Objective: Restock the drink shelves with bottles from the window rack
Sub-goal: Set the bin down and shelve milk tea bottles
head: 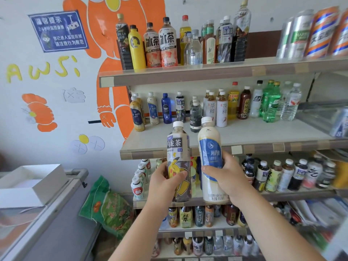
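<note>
My left hand (165, 180) grips a dark oolong tea bottle (178, 149) with a white cap and a yellow cartoon on its label. My right hand (225, 174) grips a cream milk tea bottle (209, 142) with a blue label. Both bottles stand upright, side by side, held up in front of the edge of the second shelf (244, 134). That shelf carries a back row of drinks and has bare room at its front. A matching milk tea bottle (153, 108) and a matching oolong bottle (180, 104) stand in that row.
The top shelf (188, 74) holds tall tea bottles and large cans (310, 34). Lower shelves (282, 194) are packed with several small bottles. A chest freezer (47, 213) with a white box stands at the left, a green sack (107, 206) beside it.
</note>
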Available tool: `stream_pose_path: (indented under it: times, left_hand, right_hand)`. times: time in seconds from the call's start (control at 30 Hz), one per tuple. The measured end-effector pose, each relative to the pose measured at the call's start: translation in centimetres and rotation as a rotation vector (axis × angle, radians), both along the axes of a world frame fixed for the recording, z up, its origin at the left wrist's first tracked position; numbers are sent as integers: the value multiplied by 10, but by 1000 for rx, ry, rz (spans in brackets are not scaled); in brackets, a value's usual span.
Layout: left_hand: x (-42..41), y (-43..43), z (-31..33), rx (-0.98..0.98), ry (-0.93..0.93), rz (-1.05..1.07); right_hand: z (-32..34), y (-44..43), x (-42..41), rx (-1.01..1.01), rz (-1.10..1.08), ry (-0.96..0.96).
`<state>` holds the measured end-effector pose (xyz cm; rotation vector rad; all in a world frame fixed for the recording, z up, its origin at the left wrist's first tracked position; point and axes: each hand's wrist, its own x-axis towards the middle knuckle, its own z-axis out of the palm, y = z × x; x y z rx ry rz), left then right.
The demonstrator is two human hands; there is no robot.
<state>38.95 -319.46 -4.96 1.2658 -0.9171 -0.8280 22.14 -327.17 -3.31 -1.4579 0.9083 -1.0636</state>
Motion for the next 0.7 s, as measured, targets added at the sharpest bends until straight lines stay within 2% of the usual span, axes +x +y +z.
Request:
stream_pose_path:
  times: [0.13,0.3,0.7]
  left_hand:
    - [14,-1,1,13,5,51]
    - [57,-24,14,8,-22,103]
    - [210,-146,33,-94,-53,178]
  right_hand:
    - [6,-5,19,-22,5,10]
    - [23,-37,82,-107,20,23]
    - [42,-266,308,-174,1,138]
